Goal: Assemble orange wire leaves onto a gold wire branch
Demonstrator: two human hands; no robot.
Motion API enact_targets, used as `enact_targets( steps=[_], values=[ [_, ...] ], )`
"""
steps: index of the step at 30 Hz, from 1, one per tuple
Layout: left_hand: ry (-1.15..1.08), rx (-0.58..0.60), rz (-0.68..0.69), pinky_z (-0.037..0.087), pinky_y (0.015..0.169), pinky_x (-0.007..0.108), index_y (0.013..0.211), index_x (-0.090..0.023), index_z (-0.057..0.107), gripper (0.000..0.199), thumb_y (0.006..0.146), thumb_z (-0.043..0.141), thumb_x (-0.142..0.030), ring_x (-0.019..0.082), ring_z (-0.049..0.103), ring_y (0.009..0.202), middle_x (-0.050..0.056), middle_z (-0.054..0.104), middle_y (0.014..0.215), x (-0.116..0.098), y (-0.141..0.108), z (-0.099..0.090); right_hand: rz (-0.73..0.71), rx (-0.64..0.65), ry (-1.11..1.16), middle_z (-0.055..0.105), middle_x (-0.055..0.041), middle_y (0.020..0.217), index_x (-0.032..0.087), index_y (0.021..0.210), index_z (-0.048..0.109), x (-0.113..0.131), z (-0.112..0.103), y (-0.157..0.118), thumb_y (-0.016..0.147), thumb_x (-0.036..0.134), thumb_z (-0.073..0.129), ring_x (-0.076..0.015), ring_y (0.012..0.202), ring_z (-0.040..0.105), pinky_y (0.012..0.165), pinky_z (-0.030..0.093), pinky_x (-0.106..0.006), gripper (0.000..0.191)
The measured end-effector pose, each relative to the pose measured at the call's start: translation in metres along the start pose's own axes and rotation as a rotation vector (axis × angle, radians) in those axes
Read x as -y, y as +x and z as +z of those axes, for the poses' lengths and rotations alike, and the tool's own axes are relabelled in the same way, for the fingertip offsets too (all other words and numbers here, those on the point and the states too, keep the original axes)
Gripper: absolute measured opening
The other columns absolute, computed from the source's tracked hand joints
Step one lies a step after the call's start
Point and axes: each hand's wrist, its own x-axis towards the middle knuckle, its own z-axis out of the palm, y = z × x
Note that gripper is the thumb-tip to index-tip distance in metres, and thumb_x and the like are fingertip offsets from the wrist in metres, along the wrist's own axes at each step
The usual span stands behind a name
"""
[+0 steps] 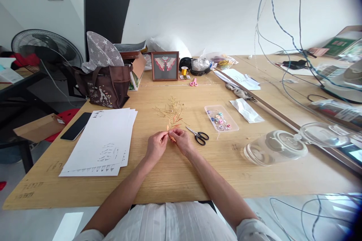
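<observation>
Above the middle of the wooden table, my left hand (157, 145) and my right hand (181, 140) meet fingertip to fingertip. Both are closed in a pinch on a small sprig of orange leaves (175, 122), whose leafy end points away from me. The fingers hide its lower part. Just beyond it lies a loose heap of thin golden sprigs (171, 107). Black-handled scissors (200, 136) rest to the right of my right hand, blades toward it. Farther right, a clear plastic tray (208, 110) holds several small coloured spools or bobbins.
Left are paper sheets (93, 139), a black phone (75, 126) and a brown bag (109, 86). A framed collar piece (165, 66), yellow thread spool (184, 70) and pink scissors (194, 82) stand or lie behind. Right are a white packet (246, 110) and clear jar (274, 148).
</observation>
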Motion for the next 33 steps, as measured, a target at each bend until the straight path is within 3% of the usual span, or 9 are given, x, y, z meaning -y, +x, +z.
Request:
enact_targets(
  steps=[4,11,15,18,21,24,28,33],
  values=[
    [-0.207,0.022,-0.14,0.041,0.061,0.025,0.081,-0.017,0.069,0.016,0.072,0.06,-0.027,0.015,0.056,0.06,0.006,0.066,0.071,-0.004,0.001,0.001,0.016,0.009,0.016,0.047,0.0052,0.048,0.015,0.061,0.055,0.003,-0.001,0.0,0.066,0.041,0.066,-0.0059,0.042,0.036,0.042,0.023,-0.02,0.029],
    [-0.776,0.151,-0.581,0.029,0.044,0.018,0.07,-0.012,0.064,0.023,0.066,0.068,-0.034,0.006,0.048,0.05,0.001,0.059,0.06,-0.002,0.009,-0.003,0.045,0.004,0.006,0.05,0.0032,0.053,0.015,0.063,0.054,0.001,-0.003,0.0,0.063,0.042,0.068,-0.0066,0.045,0.04,0.043,0.024,-0.021,0.03],
    [-0.859,0.205,-0.674,0.032,0.048,0.017,0.066,-0.011,0.063,0.021,0.058,0.076,-0.026,0.004,0.047,0.05,-0.002,0.057,0.057,0.001,0.01,-0.008,0.053,0.002,-0.028,0.049,0.0038,0.052,0.015,0.061,0.054,0.002,-0.001,-0.002,0.062,0.041,0.069,-0.006,0.045,0.039,0.044,0.025,-0.021,0.03],
    [-0.793,0.227,-0.625,0.036,0.052,0.018,0.07,-0.012,0.065,0.023,0.055,0.077,-0.023,0.005,0.05,0.053,-0.002,0.059,0.06,0.002,0.01,-0.009,0.069,0.022,0.016,0.048,0.0043,0.052,0.015,0.06,0.053,0.005,-0.002,-0.003,0.061,0.04,0.069,-0.0057,0.045,0.039,0.045,0.027,-0.02,0.03],
    [-0.609,0.165,-0.494,0.041,0.06,0.021,0.073,-0.012,0.065,0.025,0.054,0.077,-0.023,0.009,0.056,0.062,0.002,0.065,0.069,0.003,0.009,-0.007,0.11,0.039,0.082,0.048,0.0045,0.052,0.015,0.059,0.054,0.007,-0.003,-0.003,0.059,0.038,0.071,-0.0053,0.045,0.039,0.046,0.028,-0.02,0.029],
    [-0.423,0.121,-0.355,0.044,0.066,0.025,0.072,-0.012,0.064,0.021,0.059,0.073,-0.025,0.013,0.059,0.066,0.004,0.066,0.072,0.008,0.009,-0.003,0.138,0.031,0.109,0.047,0.0052,0.05,0.014,0.057,0.054,0.008,-0.003,-0.003,0.058,0.036,0.071,-0.0047,0.044,0.038,0.045,0.026,-0.02,0.028],
    [-0.156,0.126,-0.168,0.044,0.061,0.025,0.073,-0.014,0.062,0.01,0.069,0.063,-0.024,0.014,0.058,0.063,0.004,0.065,0.07,0.012,0.008,-0.001,0.153,0.0,0.124,0.045,0.0058,0.047,0.015,0.054,0.053,0.008,-0.001,-0.004,0.056,0.035,0.072,-0.0044,0.043,0.037,0.044,0.024,-0.02,0.028],
    [0.309,-0.053,0.151,0.04,0.062,0.026,0.068,-0.017,0.058,0.009,0.075,0.052,-0.014,0.013,0.053,0.063,0.003,0.058,0.067,0.007,0.002,0.004,0.202,0.011,0.243,0.049,0.0051,0.048,0.015,0.056,0.054,0.008,0.004,-0.005,0.052,0.034,0.075,-0.0049,0.044,0.039,0.044,0.026,-0.02,0.028]
  ],
)
